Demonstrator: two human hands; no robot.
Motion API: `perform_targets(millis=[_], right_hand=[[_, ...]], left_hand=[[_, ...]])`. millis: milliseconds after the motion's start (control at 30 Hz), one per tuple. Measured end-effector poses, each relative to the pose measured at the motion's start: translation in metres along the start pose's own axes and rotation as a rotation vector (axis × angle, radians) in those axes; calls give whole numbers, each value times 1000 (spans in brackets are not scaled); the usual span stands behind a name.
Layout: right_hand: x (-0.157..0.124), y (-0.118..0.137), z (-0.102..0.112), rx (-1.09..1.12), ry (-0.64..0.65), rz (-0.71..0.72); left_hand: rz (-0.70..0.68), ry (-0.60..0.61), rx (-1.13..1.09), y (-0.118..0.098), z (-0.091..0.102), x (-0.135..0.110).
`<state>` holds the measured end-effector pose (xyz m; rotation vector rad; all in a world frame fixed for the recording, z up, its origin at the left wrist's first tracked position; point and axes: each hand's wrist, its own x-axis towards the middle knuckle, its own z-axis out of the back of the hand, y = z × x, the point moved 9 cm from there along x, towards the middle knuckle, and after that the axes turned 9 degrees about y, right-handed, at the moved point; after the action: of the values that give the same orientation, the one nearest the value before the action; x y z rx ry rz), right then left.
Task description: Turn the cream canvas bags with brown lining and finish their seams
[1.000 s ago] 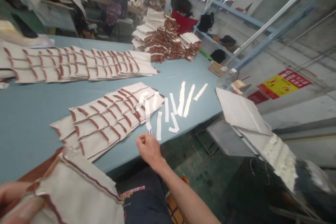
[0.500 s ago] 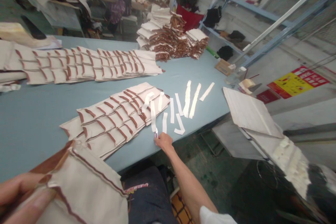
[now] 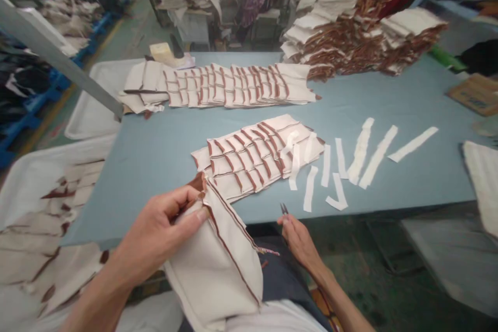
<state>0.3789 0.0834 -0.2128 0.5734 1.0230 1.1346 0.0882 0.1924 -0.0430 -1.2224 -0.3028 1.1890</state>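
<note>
My left hand point(image 3: 171, 228) pinches the top edge of a cream fabric piece point(image 3: 221, 264) with dark brown seams, which hangs down over my lap. Beyond it, a fanned stack of similar cream pieces point(image 3: 249, 158) with brown edges lies on the blue-green table. At the table's front edge, my right hand point(image 3: 298, 236) is closed around small thread snips point(image 3: 284, 208), their two dark points sticking up and slightly apart. The snips are clear of the fabric. Several white strips point(image 3: 327, 166) lie beside and partly on the stack.
A longer row of cream pieces point(image 3: 233, 85) runs along the back of the table point(image 3: 155, 155). Behind it at right rises a tall pile of brown-edged pieces point(image 3: 342, 36). White tubs point(image 3: 23, 166) with fabric stand at left, near a slanting metal post point(image 3: 66, 57).
My view has swung left, bringing the tubs and post into sight. My left hand and its fabric now show nearer the middle. The right hand has drawn back from the white strips, still holding the snips.
</note>
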Motion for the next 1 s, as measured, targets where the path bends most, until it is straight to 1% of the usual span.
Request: perform_targets(millis=[67,133,167,233,267,333,400,533,633,767,867,1000], right_hand=[[-7,36,-5,20,60,54],[-13,82,-7,44,126,134],[-18,112,-10,60,197,231],[-29,166,-13,56,276,408],[-33,187,-15,59,314,461],[-37,211,-21,21,364,488],[-37,223,-28,-69,357,515],[-40,236,-36,-297,207,684],[-44,242,-40,-420,131,757],[-47,245,-41,-477,114,785],[-45,244,-41,-511,107,767],[-42,244,-42,-560,101,756]], left_hand=[[8,22,-52,4,-1,-1],[15,40,-77,5,-2,-3],[16,40,-77,5,-2,-4],[25,36,-50,5,-1,-7],[27,26,-37,5,-1,-9],[35,11,-26,7,0,-13],[50,1,-39,10,0,-17],[60,-12,-70,11,2,-27],[69,-21,-90,12,4,-31],[51,-55,-91,13,7,-31],[18,-81,-58,10,9,-29],[7,-92,-3,4,9,-26]])
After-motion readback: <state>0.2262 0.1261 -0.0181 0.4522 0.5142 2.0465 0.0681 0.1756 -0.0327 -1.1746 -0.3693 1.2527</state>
